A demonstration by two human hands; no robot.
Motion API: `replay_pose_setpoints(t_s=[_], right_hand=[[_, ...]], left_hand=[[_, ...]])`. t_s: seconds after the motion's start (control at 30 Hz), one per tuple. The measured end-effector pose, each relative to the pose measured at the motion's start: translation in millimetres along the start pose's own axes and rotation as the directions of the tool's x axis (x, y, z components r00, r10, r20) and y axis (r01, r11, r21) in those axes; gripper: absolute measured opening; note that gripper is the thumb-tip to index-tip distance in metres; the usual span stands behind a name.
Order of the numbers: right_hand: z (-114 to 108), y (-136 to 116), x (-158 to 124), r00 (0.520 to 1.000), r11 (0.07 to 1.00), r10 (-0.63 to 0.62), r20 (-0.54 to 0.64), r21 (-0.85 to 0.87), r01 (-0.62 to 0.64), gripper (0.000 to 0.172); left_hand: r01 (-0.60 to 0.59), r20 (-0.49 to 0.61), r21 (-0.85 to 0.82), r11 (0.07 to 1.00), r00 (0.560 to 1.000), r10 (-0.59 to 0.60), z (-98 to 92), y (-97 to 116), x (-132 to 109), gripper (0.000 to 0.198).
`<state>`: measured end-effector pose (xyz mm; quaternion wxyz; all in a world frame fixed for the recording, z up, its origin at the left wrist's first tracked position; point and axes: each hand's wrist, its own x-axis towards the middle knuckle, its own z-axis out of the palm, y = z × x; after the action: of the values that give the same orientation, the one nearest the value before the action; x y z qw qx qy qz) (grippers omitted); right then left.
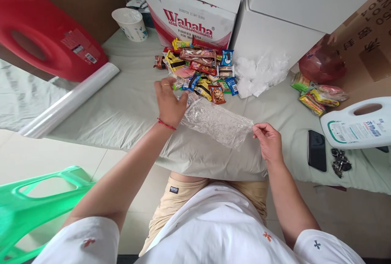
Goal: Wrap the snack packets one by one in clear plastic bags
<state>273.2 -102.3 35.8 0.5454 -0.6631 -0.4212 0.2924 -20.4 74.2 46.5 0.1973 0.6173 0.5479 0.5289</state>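
Observation:
A crinkled clear plastic bag [218,122] stretches across the front of the cloth-covered surface. Its right end is pinched between thumb and fingers of my right hand [269,139]. My left hand [169,103], with a red cord at the wrist, hovers at the bag's left end by the near left edge of a heap of wrapped snacks [203,56]. Its thumb stands apart from the bent fingers, and I see nothing held there; the fingertips are partly hidden. Near the bag in the heap are a brown cookie packet [217,94] and a blue packet [232,86].
Behind the heap stands a Wahaha carton [189,21]. Crumpled clear plastic [259,74] lies right of the heap. On the left are a plastic film roll [73,99], a red jug [45,31] and a paper cup [131,25]. A phone [317,150], keys [340,162] and white bottle [357,125] lie right.

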Motion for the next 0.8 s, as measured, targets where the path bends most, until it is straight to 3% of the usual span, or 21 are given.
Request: replay_pose_setpoints(t_s=[0.03,0.1,0.13,0.17,0.2,0.23,0.27,0.33,0.37,0.43,0.5,0.57,0.7,0.8], right_hand=[[3.9,-0.6,-3.8,0.996,0.993,-0.084,-0.023,-0.083,0.082,0.02],[10.3,-3.7,-12.9,0.965,0.935,-0.26,-0.025,-0.256,0.245,0.015],[13.1,-6.1,-17.8,0.94,0.888,-0.34,-0.007,-0.331,0.319,0.013],[15.7,-9.0,-22.8,0.91,0.833,-0.413,0.024,-0.393,0.388,0.011],[18.3,-12.1,-27.6,0.877,0.773,-0.477,0.063,-0.445,0.452,0.01],[20.8,-15.4,-32.0,0.84,0.709,-0.532,0.108,-0.486,0.512,0.009],[23.3,-18.4,-36.0,0.801,0.646,-0.579,0.155,-0.513,0.566,0.01],[27.9,-22.8,-42.4,0.732,0.546,-0.64,0.236,-0.53,0.649,0.014],[29.8,-23.9,-44.9,0.706,0.515,-0.656,0.266,-0.527,0.676,0.016],[32.2,-24.0,-48.7,0.681,0.488,-0.666,0.305,-0.512,0.707,0.017],[32.8,-22.4,-51.3,0.687,0.502,-0.657,0.312,-0.499,0.706,0.017],[32.0,-20.7,-52.8,0.725,0.566,-0.627,0.284,-0.474,0.675,0.015],[29.9,-20.9,-51.9,0.865,0.8,-0.463,0.195,-0.328,0.503,0.008],[29.9,-22.3,-48.4,0.954,0.948,-0.242,0.177,-0.167,0.271,0.016]], left_hand=[[-0.052,-0.058,0.045,0.998,0.997,0.054,-4.5,11.4,-8.9,0.042],[-0.09,-0.09,0.049,0.995,0.991,0.094,-13.7,36.9,-38.0,0.029],[-0.067,-0.027,-0.018,0.998,0.997,0.067,-16.6,49.6,-56.3,0.018],[-0.005,0.124,-0.119,0.993,0.992,0.02,-17.5,61.1,-75.2,0.015],[0.114,0.341,-0.217,0.97,0.94,-0.034,-16.0,71.1,-93.2,0.021],[0.285,0.519,-0.264,0.921,0.847,-0.114,-12.4,79.2,-109.1,0.03],[0.46,0.623,-0.29,0.839,0.756,-0.199,-7.1,85.3,-122.0,0.038],[0.697,0.738,-0.299,0.652,0.602,-0.305,5.7,92.2,-137.7,0.048],[0.76,0.758,-0.302,0.575,0.557,-0.339,11.8,93.7,-141.0,0.052],[0.81,0.763,-0.322,0.49,0.528,-0.373,21.0,94.5,-142.0,0.054],[0.818,0.744,-0.359,0.449,0.541,-0.391,25.7,94.0,-140.3,0.052],[0.822,0.729,-0.397,0.408,0.552,-0.405,26.7,93.1,-139.7,0.05],[0.839,0.755,-0.431,0.333,0.537,-0.376,25.4,90.8,-144.3,0.05],[0.828,0.748,-0.454,0.33,0.555,-0.364,25.7,87.7,-147.4,0.053]])
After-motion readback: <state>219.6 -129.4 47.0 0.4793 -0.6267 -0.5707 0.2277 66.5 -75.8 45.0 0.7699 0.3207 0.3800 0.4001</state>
